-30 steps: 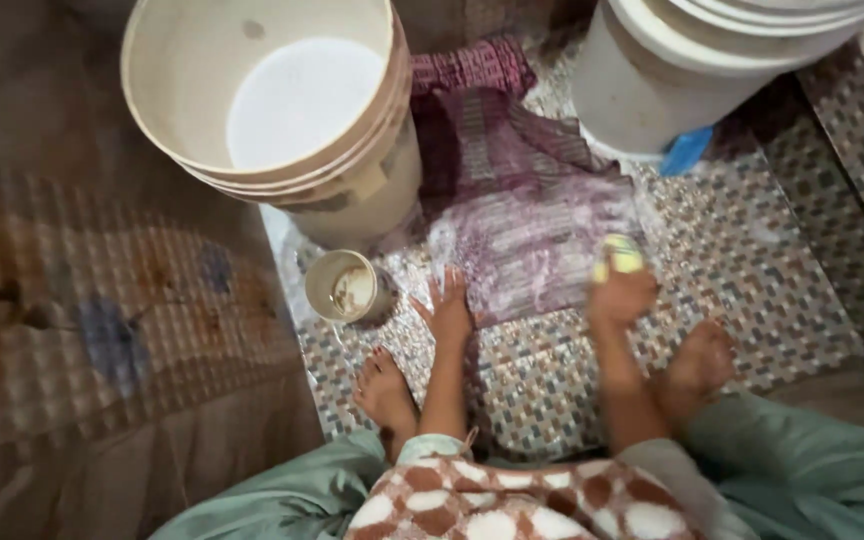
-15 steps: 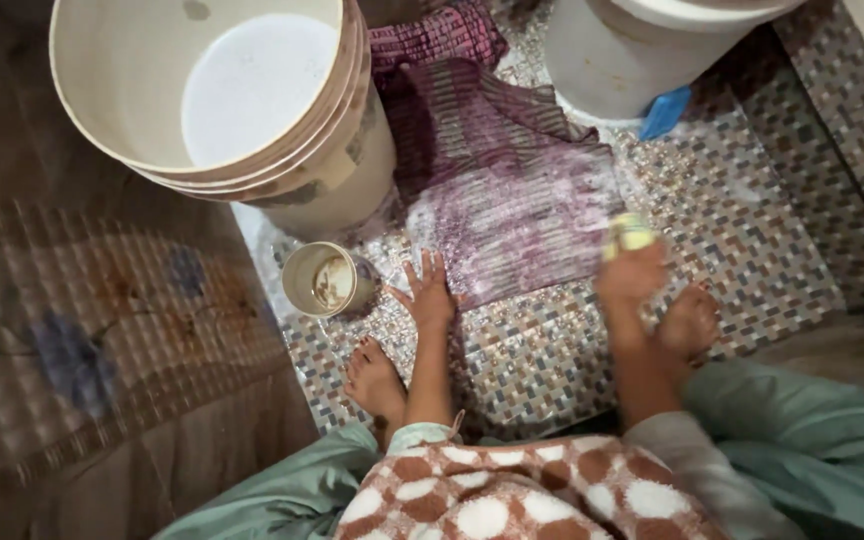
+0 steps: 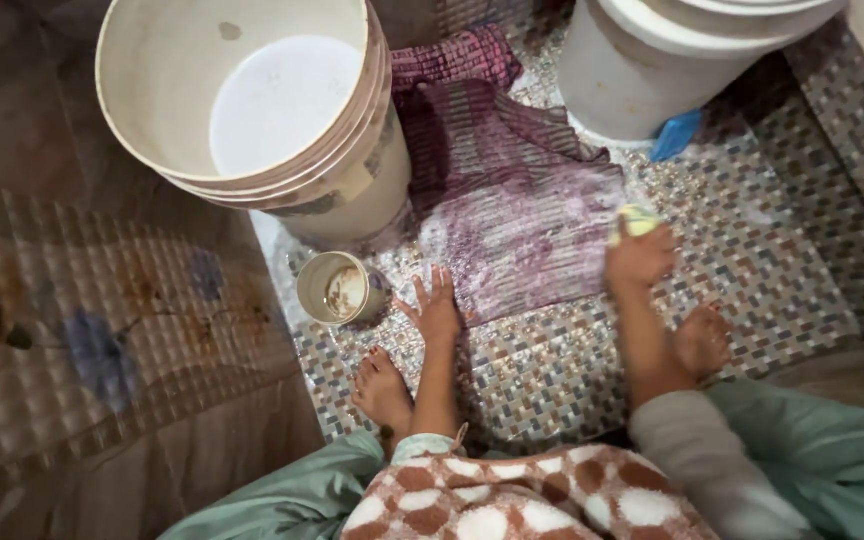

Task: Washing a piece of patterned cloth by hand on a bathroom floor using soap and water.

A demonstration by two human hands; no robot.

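A wet purple striped cloth (image 3: 512, 200) lies spread on the mosaic tile floor (image 3: 752, 260), covered with soap foam. My left hand (image 3: 437, 305) presses flat on the floor at the cloth's near left corner, fingers spread. My right hand (image 3: 640, 255) grips a yellow-green bar of soap (image 3: 635, 222) at the cloth's right edge. Both of my bare feet rest on the tiles, one beside each arm.
A large cream bucket (image 3: 252, 110) holding milky water stands at the far left, a small cream mug (image 3: 340, 288) beside my left hand. A second pale bucket (image 3: 652, 70) stands at the far right with a blue object (image 3: 677, 135) at its base. A patterned wall runs along the left.
My right hand with the soap has slid along the cloth's right edge. The left hand has stayed planted at the corner. The camera view has shifted slightly.
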